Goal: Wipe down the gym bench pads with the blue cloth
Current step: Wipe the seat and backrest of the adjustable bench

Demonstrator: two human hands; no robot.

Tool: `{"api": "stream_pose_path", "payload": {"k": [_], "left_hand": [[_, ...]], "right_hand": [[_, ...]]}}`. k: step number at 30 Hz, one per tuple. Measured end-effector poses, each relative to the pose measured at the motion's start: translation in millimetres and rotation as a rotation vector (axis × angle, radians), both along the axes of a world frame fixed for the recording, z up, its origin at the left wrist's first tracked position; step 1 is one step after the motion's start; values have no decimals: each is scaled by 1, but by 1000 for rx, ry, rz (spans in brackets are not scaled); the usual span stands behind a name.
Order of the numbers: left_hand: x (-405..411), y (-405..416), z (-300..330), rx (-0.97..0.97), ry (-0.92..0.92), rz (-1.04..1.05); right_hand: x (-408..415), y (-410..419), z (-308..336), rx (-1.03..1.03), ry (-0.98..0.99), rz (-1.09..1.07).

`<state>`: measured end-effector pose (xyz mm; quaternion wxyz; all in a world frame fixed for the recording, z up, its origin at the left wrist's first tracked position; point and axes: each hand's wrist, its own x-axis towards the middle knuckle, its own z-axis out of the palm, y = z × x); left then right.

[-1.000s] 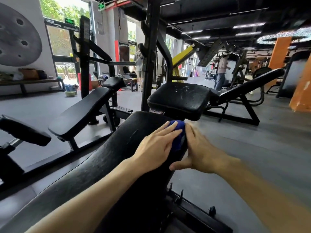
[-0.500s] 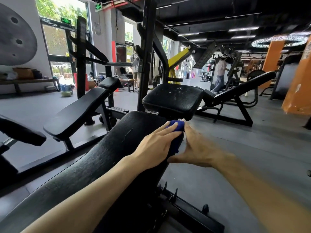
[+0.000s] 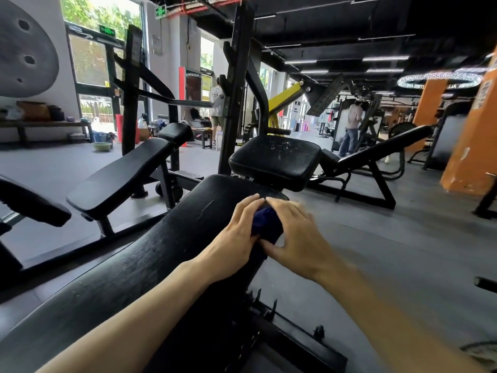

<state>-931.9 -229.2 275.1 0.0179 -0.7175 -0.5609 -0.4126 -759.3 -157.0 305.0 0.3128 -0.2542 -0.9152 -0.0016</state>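
The blue cloth (image 3: 265, 223) lies bunched on the right edge of the long black back pad (image 3: 161, 251), close to its far end. My left hand (image 3: 234, 240) presses on the cloth from the pad's top side, fingers laid over it. My right hand (image 3: 295, 235) presses it from the pad's right side with fingers spread and the thumb at the cloth's lower end. Most of the cloth is hidden between the two hands. Just beyond them sits the black seat pad (image 3: 274, 160), its surface scuffed.
A second black bench (image 3: 121, 176) stands to the left, and an incline bench (image 3: 376, 152) at the far right. An upright rack post (image 3: 236, 98) rises behind the seat pad. The bench's metal frame (image 3: 282, 332) runs below the hands. People stand in the background.
Both hands have drawn closer together over the cloth, and the right hand's fingers now cover more of it. The hands and cloth sit a little nearer along the pad's edge.
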Motion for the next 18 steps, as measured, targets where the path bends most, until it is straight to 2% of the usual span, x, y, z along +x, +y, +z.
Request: {"api": "stream_pose_path", "payload": {"k": [7, 12, 18], "left_hand": [[-3, -16, -11, -82, -6, 366], [-16, -42, -15, -256, 116, 308], [-17, -49, -18, -288, 301, 347]], "right_hand": [[-12, -20, -6, 48, -30, -16], [-5, -29, -4, -50, -72, 40], [2, -35, -24, -52, 40, 127]]}}
